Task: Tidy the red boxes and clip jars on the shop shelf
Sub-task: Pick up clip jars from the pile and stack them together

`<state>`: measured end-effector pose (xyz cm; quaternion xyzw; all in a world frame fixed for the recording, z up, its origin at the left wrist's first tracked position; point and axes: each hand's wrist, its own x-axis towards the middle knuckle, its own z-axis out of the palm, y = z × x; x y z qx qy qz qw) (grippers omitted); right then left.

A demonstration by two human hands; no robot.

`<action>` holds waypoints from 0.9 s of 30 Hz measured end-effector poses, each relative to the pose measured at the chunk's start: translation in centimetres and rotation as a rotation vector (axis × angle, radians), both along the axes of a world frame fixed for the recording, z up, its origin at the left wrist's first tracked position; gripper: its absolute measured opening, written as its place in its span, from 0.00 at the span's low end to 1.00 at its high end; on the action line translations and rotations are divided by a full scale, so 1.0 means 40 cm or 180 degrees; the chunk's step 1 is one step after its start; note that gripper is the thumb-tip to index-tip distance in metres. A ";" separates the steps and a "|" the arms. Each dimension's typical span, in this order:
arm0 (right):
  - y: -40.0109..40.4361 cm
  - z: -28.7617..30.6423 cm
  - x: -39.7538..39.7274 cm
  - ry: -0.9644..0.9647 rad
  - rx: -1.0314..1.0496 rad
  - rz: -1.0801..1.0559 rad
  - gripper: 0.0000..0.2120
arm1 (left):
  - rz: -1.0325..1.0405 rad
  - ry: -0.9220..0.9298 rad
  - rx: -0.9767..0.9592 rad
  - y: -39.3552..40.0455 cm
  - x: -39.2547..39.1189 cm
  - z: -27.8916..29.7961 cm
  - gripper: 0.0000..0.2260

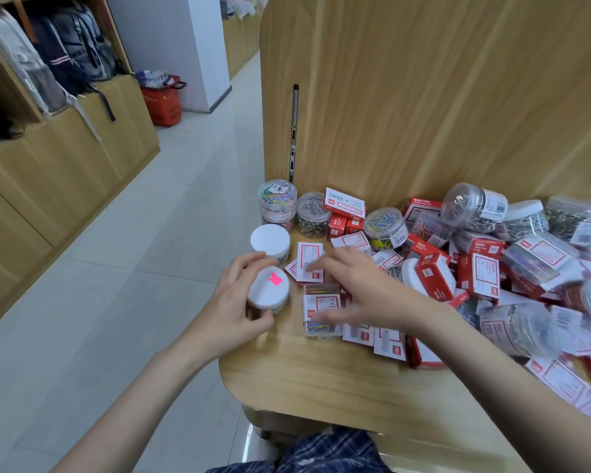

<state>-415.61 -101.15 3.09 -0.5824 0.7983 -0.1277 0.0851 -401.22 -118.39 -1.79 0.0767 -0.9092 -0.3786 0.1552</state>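
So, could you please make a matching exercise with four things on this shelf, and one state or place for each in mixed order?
Things:
1. jar with pink sticker
2. plain white-lid jar
3. jar of coloured clips
4. right hand

States:
A. stands in the back left corner
B. held by the left hand
C. spread over the boxes
D. upright, untouched, just behind the held jar

Pairs: 1-B, 2-D, 3-A, 4-C
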 end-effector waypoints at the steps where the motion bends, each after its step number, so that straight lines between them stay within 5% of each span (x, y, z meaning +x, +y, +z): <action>1: -0.016 0.008 -0.011 -0.0018 -0.0126 -0.0126 0.28 | 0.0036 0.0062 -0.0006 0.004 0.002 0.001 0.27; 14: -0.182 -0.006 -0.015 0.0565 0.1135 -0.1216 0.40 | 0.0313 0.0099 -0.0085 0.010 0.012 -0.013 0.25; 18: -0.172 -0.022 -0.021 0.0388 0.0542 -0.1296 0.34 | 0.0285 0.0114 -0.0040 0.010 0.016 -0.012 0.24; 24: -0.089 0.107 -0.042 -0.1335 -0.0692 -0.1133 0.25 | 0.0235 0.0125 -0.0048 0.013 0.012 -0.010 0.23; 27: -0.018 0.159 -0.061 -0.1213 -0.0601 -0.0968 0.24 | 0.0220 0.0149 -0.0068 0.015 0.010 -0.011 0.23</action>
